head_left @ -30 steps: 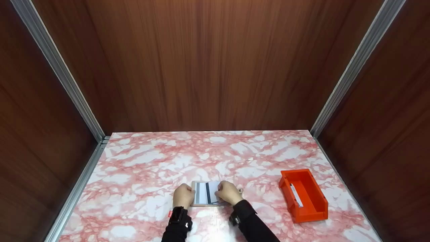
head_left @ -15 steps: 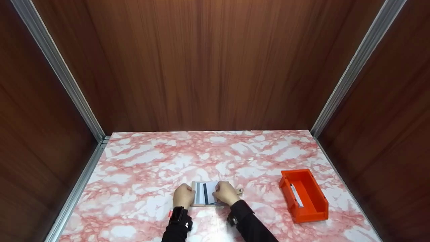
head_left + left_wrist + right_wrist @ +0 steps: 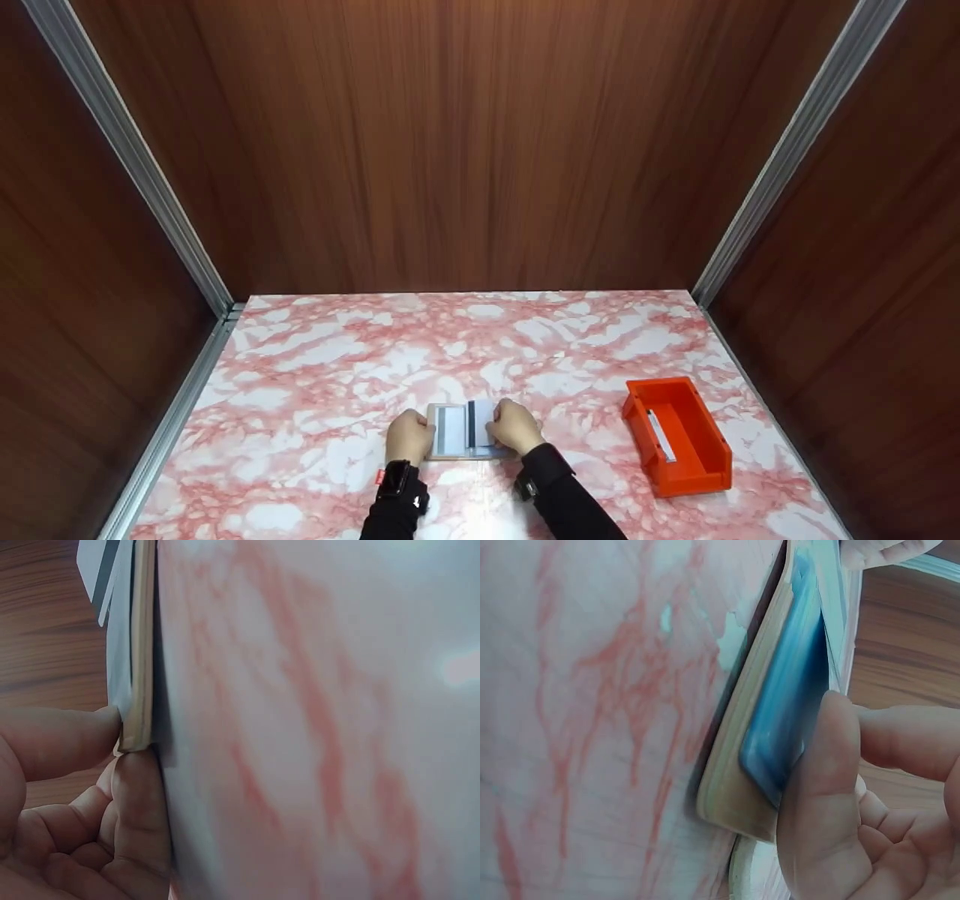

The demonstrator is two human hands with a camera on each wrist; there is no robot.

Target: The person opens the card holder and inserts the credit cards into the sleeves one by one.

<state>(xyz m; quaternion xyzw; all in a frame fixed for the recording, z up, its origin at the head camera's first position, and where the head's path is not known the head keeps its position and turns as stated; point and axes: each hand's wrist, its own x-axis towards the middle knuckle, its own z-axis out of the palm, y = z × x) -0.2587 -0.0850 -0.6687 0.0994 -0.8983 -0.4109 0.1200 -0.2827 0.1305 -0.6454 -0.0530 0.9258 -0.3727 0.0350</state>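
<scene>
A beige card holder [image 3: 450,433] lies spread on the table with clear sleeves showing. My left hand [image 3: 409,436] pinches its left edge; the left wrist view has the thumb on top and a finger under the cover's corner [image 3: 136,736]. Over the right half is a white card [image 3: 484,421] with a dark stripe, its right side pinched between thumb and finger of my right hand [image 3: 516,427]. In the right wrist view, blue-tinted plastic sleeves [image 3: 784,705] lie below that hand on the beige cover [image 3: 727,791]. A strap [image 3: 739,870] sticks out from the cover's end.
An orange bin [image 3: 694,427] stands at the right of the pink-and-white marbled table [image 3: 315,375], with a thin whitish strip [image 3: 661,435] inside along its left wall. Brown wood-grain panels [image 3: 450,150] with metal corner posts enclose the back and sides.
The card first slid slightly left with my right hand, then moved back right and a little away from me. My left hand and the card holder stayed in place.
</scene>
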